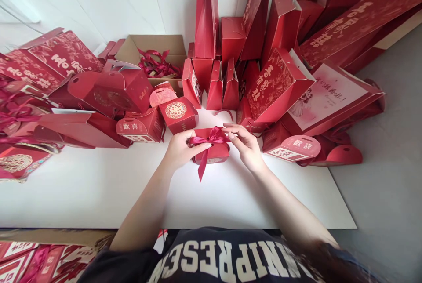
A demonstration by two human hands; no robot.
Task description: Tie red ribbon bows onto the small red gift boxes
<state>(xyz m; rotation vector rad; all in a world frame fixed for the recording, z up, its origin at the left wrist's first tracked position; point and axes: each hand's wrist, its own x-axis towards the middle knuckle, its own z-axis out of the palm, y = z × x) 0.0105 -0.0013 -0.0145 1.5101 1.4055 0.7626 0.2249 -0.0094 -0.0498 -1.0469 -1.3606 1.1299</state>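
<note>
A small red gift box [219, 154] stands on the white table in front of me, with a dark-pink satin ribbon [203, 164] tied in a bow on its top. One ribbon tail hangs down over the front. My left hand [180, 147] is closed at the left side of the bow, thumb and fingers pinching its left loop. On the other side, my right hand [247, 146] has its thumb and fingertips together on the right part of the ribbon. The right hand's fingers partly cover that end of the bow.
Red gift boxes [141, 125] and paper bags [277, 83] crowd the table's back and both sides. A cardboard box [130, 50] with loose ribbons stands at the back. The white table [108, 186] ends at the right near a grey surface. More red packaging [49, 261] lies below, lower left.
</note>
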